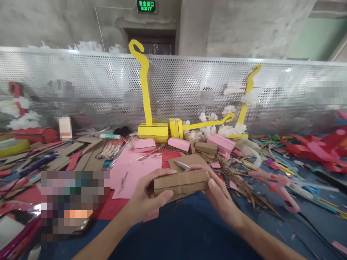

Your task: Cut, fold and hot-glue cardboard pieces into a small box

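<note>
A small brown cardboard box (pixel 181 183), long and faceted with dark seams along its edges, is held level above the table. My left hand (pixel 150 191) is closed around its left end, thumb along the near lower edge. At the right end my right hand (pixel 217 186) grips it, thumb on the corner and fingers behind. A pointed metal blade (pixel 181 164) sticks out past the right fingers; its other end is hidden, so I cannot tell whether that hand holds it. Under and behind the box lies flat brown cardboard (pixel 189 159).
Pink paper (pixel 135 169) lies left, a pink glue gun (pixel 279 186) with its cord right. Behind are small pink boxes (pixel 144 144), a yellow box with a tall hook (pixel 146 90), cardboard scraps (pixel 249 191) and white fluff. A perforated metal panel (pixel 173 83) closes the back.
</note>
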`<state>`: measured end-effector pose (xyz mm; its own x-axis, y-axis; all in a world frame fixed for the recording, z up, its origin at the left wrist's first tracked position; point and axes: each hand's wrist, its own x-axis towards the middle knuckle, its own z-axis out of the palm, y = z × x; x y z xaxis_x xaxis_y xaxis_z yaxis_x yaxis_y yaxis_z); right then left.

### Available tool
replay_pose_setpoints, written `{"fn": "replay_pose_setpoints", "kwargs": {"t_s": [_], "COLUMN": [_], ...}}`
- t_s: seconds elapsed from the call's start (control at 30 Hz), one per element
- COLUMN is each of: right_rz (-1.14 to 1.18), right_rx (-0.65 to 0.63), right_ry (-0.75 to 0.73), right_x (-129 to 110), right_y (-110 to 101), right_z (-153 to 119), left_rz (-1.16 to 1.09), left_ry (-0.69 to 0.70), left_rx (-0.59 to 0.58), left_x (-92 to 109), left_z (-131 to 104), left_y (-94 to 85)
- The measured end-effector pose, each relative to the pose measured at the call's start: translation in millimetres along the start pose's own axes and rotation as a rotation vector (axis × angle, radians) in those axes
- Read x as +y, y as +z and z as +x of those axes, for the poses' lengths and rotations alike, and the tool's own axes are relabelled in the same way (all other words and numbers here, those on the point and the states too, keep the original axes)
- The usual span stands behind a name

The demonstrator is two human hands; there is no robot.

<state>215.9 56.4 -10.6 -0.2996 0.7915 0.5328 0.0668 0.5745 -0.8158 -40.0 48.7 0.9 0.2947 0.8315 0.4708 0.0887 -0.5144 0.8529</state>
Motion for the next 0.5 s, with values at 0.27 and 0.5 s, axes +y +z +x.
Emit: {"fn": "replay_pose_setpoints", "kwargs": {"t_s": [0.27, 0.5], "right_rz": [-0.240, -0.215], "right_rx": [0.005, -0.069], "right_ry": [-0.059, -0.075], "right_x": [-5.0, -3.5], "right_y": [8.6, 8.2], "right_z": [5.2, 9.4], "left_rz": [0.257, 0.313], "left_ry": [0.207, 0.261], "left_rx": [-0.044, -0.015], "left_x": [2.9, 5.6], "left_z": [0.9, 1.7], "left_y": [8.8, 12.7]}}
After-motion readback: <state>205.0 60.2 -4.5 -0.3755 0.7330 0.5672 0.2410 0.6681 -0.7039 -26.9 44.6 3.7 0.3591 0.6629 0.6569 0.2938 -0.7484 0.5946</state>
